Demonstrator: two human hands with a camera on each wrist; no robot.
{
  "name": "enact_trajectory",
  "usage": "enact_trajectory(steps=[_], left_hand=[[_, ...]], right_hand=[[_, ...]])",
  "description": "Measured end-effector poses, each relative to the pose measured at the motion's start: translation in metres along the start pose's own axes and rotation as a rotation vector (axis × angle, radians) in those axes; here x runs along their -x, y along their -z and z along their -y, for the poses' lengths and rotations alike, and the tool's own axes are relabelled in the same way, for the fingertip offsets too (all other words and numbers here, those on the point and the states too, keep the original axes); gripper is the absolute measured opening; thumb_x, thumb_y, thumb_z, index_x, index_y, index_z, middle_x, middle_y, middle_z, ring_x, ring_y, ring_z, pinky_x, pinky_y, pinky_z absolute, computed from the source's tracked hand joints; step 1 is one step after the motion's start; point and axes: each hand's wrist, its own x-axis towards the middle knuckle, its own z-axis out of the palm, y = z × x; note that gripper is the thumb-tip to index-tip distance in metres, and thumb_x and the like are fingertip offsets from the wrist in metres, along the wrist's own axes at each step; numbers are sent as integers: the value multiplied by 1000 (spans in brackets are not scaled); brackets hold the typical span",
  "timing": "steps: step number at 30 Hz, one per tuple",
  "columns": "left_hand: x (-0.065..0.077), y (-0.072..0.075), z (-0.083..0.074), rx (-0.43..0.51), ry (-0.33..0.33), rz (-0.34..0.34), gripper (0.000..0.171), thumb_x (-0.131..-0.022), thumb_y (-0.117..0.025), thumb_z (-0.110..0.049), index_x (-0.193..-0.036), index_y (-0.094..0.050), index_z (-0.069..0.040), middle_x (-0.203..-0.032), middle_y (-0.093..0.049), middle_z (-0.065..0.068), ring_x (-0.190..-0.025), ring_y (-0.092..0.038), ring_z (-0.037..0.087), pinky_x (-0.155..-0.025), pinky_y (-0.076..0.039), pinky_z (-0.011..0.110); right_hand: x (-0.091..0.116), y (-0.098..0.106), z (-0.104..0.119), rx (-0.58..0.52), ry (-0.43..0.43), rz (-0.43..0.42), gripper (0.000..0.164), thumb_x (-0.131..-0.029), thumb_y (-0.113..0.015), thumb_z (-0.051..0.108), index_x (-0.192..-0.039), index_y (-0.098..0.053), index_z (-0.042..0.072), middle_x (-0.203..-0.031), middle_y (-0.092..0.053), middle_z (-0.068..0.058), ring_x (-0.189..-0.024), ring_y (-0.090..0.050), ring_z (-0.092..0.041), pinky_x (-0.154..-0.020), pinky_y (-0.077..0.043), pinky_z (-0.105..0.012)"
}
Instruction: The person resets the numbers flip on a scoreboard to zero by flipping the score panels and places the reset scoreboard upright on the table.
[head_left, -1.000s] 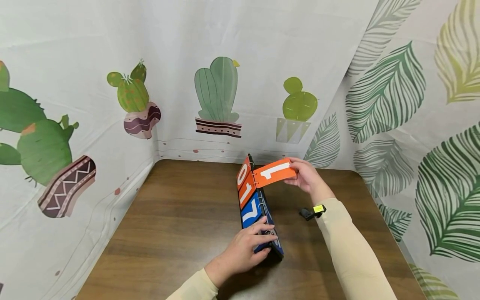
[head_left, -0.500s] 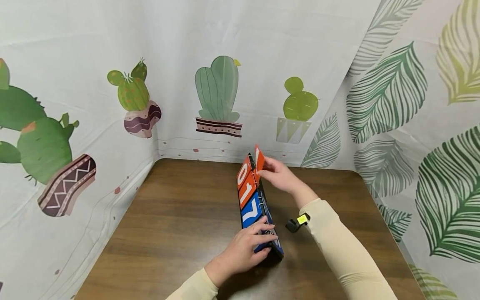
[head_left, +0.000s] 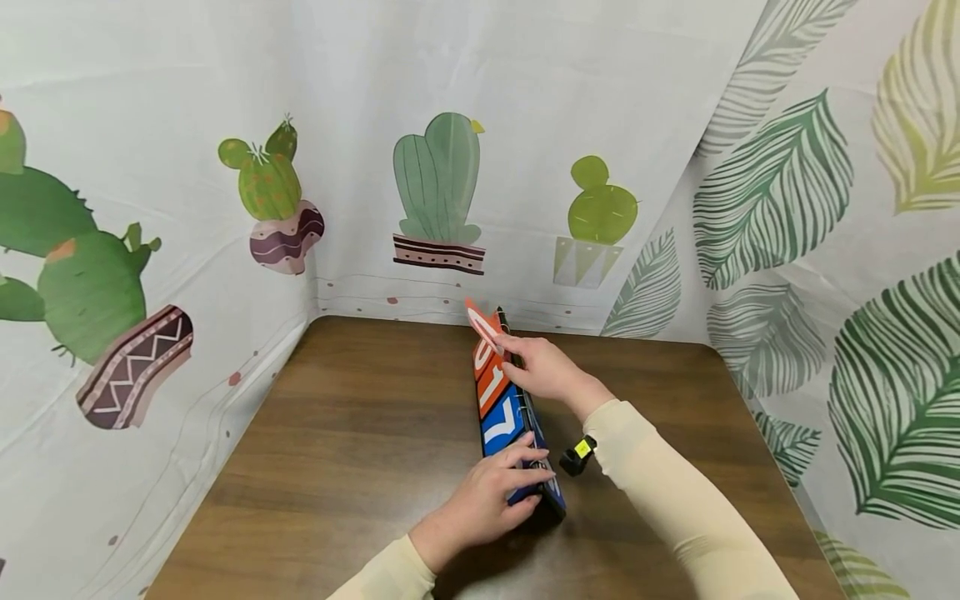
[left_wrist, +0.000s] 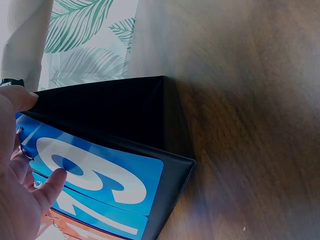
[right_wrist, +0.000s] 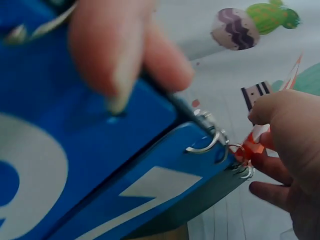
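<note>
A tabletop flip scoreboard (head_left: 501, 423) stands like a tent, with orange and blue number cards on metal rings along its top. My left hand (head_left: 491, 492) grips its near end over the top edge. In the left wrist view a finger lies on a blue card (left_wrist: 131, 167) and the thumb is at the black cover (left_wrist: 110, 107). My right hand (head_left: 542, 367) pinches an orange number card (head_left: 480, 322) at the far end, raised and tilted over the left face. In the right wrist view those fingers are by the rings; the card is partly hidden.
The scoreboard rests on a brown wooden table (head_left: 360, 433). Fabric walls (head_left: 352, 192) with cactus and leaf prints rise at the back and sides. A small black device with a yellow tag (head_left: 581, 450) sits at the right wrist.
My right hand has swung the orange card from the right side up over the top edge to the left face, moving leftward. My left hand has stayed in place on the scoreboard.
</note>
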Motion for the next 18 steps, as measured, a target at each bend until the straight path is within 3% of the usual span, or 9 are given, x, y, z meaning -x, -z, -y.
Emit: enact_trajectory(steps=[3, 5, 6, 9, 11, 18], left_hand=[[0, 0, 0, 31, 14, 5, 33, -93, -76, -20, -125, -75, -20, -144, -62, -3, -148, -47, 32, -113, -48, 48], [0, 0, 0, 44, 19, 10, 33, -93, -75, -20, -125, -75, -20, -144, -62, -3, -149, -46, 30, -114, -48, 48], [0, 0, 0, 49, 22, 14, 33, -93, -75, -20, -126, -75, -20, -144, -61, -3, -150, -45, 30, -114, -48, 48], [0, 0, 0, 42, 17, 16, 33, -94, -75, -21, -126, -74, -21, -145, -61, -4, -150, -45, 30, -113, -49, 49], [0, 0, 0, 39, 15, 14, 33, -94, -75, -22, -127, -74, -22, -145, -61, -4, -149, -46, 30, -113, -49, 49], [0, 0, 1, 37, 11, 10, 33, -93, -76, -22, -126, -75, -21, -144, -61, -3, -149, -46, 31, -112, -49, 49]], right_hand=[[0, -4, 0, 70, 36, 1, 42, -100, -62, 18, -140, -65, 12, -108, -77, -8, -60, -48, -12, -67, -48, -29], [0, -8, 1, 115, 60, 14, 35, -100, -62, 18, -134, -70, 12, -101, -77, -5, -65, -58, -13, -68, -53, -29], [0, -9, 1, 128, 69, 26, 33, -100, -61, 18, -131, -72, 12, -100, -77, -5, -70, -64, -14, -71, -57, -30], [0, -12, 3, 173, 82, 47, 29, -101, -62, 21, -127, -74, 13, -121, -77, -6, -94, -74, -19, -88, -61, -36], [-1, -14, 3, 196, 81, 51, 29, -101, -63, 22, -126, -75, 15, -130, -74, -6, -110, -74, -21, -98, -59, -40], [-3, -17, 3, 236, 81, 77, 27, -99, -68, 22, -124, -76, 16, -129, -74, -5, -130, -65, -22, -105, -55, -44]])
